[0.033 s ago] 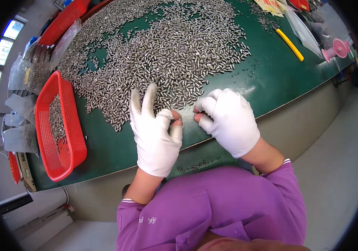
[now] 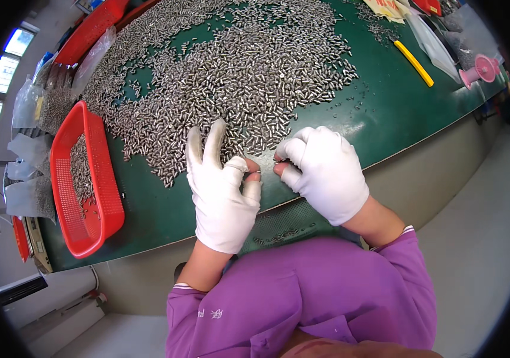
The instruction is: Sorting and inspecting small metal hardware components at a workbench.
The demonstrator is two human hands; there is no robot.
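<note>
A person in a purple smock and white gloves works at the near edge of a green table point(image 2: 380, 113), the two hands close together but not touching. The left hand point(image 2: 222, 191) lies at about 7 o'clock from the picture's centre, two fingers stretched out onto the edge of a wide heap of small metal pins point(image 2: 237, 71), thumb and forefinger curled in toward each other; whether a pin sits between them is too small to tell. The right hand point(image 2: 326, 173), at about 5 o'clock, is bunched into a loose fist with its bare fingertips pinched together, facing the left thumb across a narrow gap; what, if anything, they grip cannot be made out. The pins spread from just beyond the fingers up toward 12 o'clock, covering most of the tabletop. At 9 o'clock a red plastic basket point(image 2: 97, 179) stands on the table, more pins lying inside it. At 2 o'clock a yellow stick-like tool point(image 2: 413, 62) lies on the bare green surface, with a pink spool-shaped object point(image 2: 481, 68) just beyond it near the table's far right edge. Clear plastic bags point(image 2: 25, 107) are piled at 10 o'clock.
</note>
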